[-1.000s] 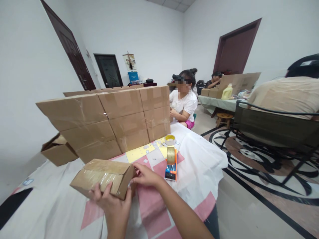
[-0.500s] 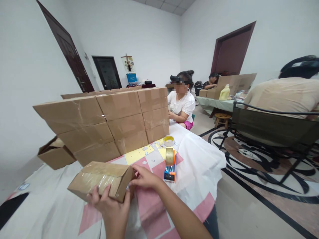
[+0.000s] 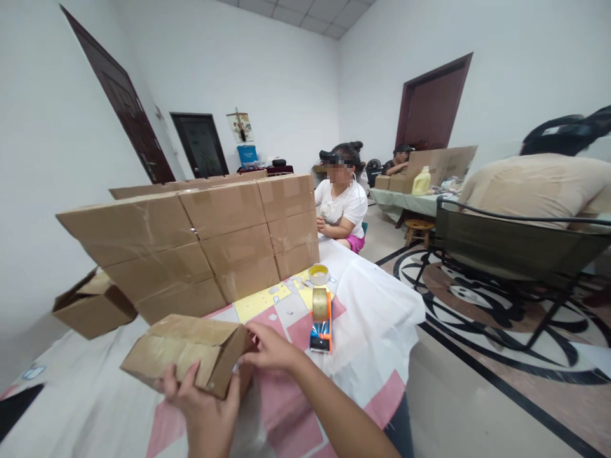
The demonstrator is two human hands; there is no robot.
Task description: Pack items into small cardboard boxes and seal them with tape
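I hold a small taped cardboard box [image 3: 184,351] just above the cloth-covered table [image 3: 382,312]. My left hand [image 3: 203,407] grips its near side from below, fingers curled up over the face. My right hand [image 3: 270,346] presses against the box's right end, fingers bent on the flap edge. An orange tape dispenser [image 3: 321,318] with a brown roll stands just right of my right hand. A loose tape roll [image 3: 318,274] lies behind it.
A wall of stacked sealed cartons [image 3: 200,238] fills the table's far side, with an open carton [image 3: 90,306] at the left. A person sits behind the table's far end [image 3: 341,203]. Another person's back and a folding chair [image 3: 515,238] are at right.
The view has swung slightly; the box and both hands sit a little lower and further left in frame. Grip on the box is unchanged.
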